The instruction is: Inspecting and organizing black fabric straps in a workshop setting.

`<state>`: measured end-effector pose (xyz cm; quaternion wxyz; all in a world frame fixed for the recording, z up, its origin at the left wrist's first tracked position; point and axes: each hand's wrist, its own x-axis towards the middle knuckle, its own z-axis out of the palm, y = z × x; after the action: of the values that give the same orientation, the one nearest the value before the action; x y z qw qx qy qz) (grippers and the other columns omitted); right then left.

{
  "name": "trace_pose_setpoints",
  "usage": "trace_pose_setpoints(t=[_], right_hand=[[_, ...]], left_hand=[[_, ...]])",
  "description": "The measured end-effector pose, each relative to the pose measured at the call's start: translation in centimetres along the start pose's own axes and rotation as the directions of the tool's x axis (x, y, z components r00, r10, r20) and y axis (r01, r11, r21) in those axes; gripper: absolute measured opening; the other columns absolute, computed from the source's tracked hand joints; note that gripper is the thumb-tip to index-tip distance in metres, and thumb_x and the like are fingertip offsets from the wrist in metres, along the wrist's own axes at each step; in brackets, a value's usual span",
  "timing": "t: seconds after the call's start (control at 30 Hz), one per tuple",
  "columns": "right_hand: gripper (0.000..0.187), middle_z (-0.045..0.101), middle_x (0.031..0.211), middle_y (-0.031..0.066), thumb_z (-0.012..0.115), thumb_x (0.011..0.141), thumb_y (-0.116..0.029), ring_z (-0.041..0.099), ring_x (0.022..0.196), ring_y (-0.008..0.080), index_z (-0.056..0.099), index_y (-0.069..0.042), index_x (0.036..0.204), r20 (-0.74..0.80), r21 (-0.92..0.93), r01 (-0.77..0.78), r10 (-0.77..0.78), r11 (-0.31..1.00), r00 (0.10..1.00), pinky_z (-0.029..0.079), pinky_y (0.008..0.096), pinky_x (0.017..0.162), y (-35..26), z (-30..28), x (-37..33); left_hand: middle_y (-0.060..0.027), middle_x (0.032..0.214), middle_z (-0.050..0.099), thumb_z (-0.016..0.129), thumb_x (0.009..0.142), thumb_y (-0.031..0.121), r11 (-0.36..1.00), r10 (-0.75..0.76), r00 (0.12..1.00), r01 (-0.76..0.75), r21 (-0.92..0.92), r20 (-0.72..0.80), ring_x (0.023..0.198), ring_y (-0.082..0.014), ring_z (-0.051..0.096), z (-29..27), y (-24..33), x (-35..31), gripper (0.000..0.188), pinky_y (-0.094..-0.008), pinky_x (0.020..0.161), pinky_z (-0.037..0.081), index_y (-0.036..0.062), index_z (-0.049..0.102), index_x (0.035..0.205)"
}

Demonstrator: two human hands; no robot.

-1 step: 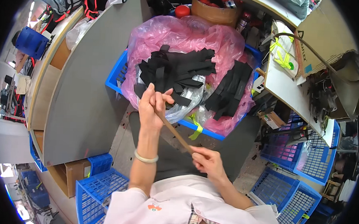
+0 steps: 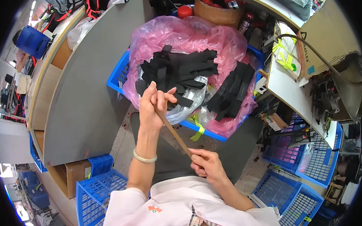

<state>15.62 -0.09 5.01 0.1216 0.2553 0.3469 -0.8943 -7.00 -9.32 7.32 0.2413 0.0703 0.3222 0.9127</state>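
Observation:
A narrow tan strip point(image 2: 176, 135) runs taut and slanting between my two hands, above my lap. Its upper end goes into the palm of my left hand point(image 2: 153, 107), whose fingers are partly curled round it, the index finger pointing up. My right hand point(image 2: 208, 164) pinches the lower end between thumb and fingers. Just beyond my left fingertips lies a pile of black fabric strips point(image 2: 179, 68). A second, neater bundle of black strips point(image 2: 232, 91) lies to its right. Both rest on pink and clear plastic sheeting point(image 2: 228, 38) inside a blue crate point(image 2: 117, 76).
A grey panel point(image 2: 89, 84) stands on the left. At right is a white worktable point(image 2: 285, 87) with a curved metal rod point(image 2: 317, 52) above it. Blue mesh crates point(image 2: 98, 194) sit low on both sides. Behind the sheeting stands a round cardboard tub point(image 2: 217, 13).
Both hands have shifted only slightly; the right hand sits a little farther up and left. The grip on the tan strip looks the same.

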Motion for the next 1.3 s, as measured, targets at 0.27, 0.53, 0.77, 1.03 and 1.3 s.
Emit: trace_pose_setpoints(t=[0.27,0.53,0.77,1.03,1.3], right_hand=[[0.031,0.044,0.064,0.0003,0.052,0.091,-0.008,0.035,0.049,0.0037,0.054,-0.005,0.122,-0.001,-0.14,0.036,-0.036,0.99,0.999,0.021,0.0175,0.038,-1.7,-0.4,-1.4],[0.029,0.045,0.061,-0.0011,0.054,0.092,-0.016,0.037,0.048,0.0035,0.056,-0.005,0.119,0.036,-0.06,0.029,-0.027,0.998,0.999,0.024,0.0177,0.038,-2.0,4.4,1.9],[0.025,0.045,0.056,-0.0009,0.053,0.091,-0.01,0.037,0.045,0.004,0.058,-0.008,0.116,0.023,-0.34,0.367,-0.383,0.866,0.924,0.023,0.0184,0.038,-5.3,7.4,3.9],[0.021,0.048,0.058,-0.0002,0.055,0.091,-0.013,0.036,0.044,0.0029,0.058,-0.005,0.111,0.032,-0.366,0.29,-0.3,0.884,0.954,0.022,0.0179,0.038,-4.7,2.6,2.7],[0.018,0.044,0.058,0.0013,0.053,0.092,-0.012,0.034,0.044,0.0052,0.056,-0.006,0.109,0.002,-0.274,0.164,-0.17,0.948,0.985,0.021,0.0188,0.036,-3.6,2.5,1.6]], left_hand=[[-0.0085,0.044,0.044,0.041,0.095,0.039,0.996,0.089,0.987,-0.087,0.017,-0.134,0.059,-0.0297,0.06,1.6,4.8,1.7,0.05,-0.0466,0.094,0.038,0.0117,0.038,0.054],[-0.0066,0.042,0.047,0.049,0.092,0.022,0.991,-0.002,1.0,0.0,0.137,0.019,0.067,-0.0333,0.066,1.6,5.4,0.4,0.045,-0.0436,0.1,0.034,0.0143,0.04,0.048],[-0.0127,0.056,0.058,0.047,0.092,0.021,0.491,0.103,0.926,-0.365,0.791,0.363,0.078,-0.0355,0.065,3.4,-0.3,-2.0,0.036,-0.044,0.092,0.041,0.0086,0.047,0.058],[-0.0199,0.07,0.063,0.034,0.097,0.043,0.997,-0.003,0.998,-0.002,0.082,0.065,0.08,-0.0329,0.064,3.0,5.7,0.6,0.054,-0.0442,0.086,0.046,0.0041,0.05,0.063],[-0.0162,0.059,0.059,0.034,0.097,0.042,0.987,0.158,0.987,-0.158,0.017,0.029,0.07,-0.0316,0.063,1.8,5.7,1.9,0.054,-0.0419,0.08,0.047,0.0053,0.047,0.06]])
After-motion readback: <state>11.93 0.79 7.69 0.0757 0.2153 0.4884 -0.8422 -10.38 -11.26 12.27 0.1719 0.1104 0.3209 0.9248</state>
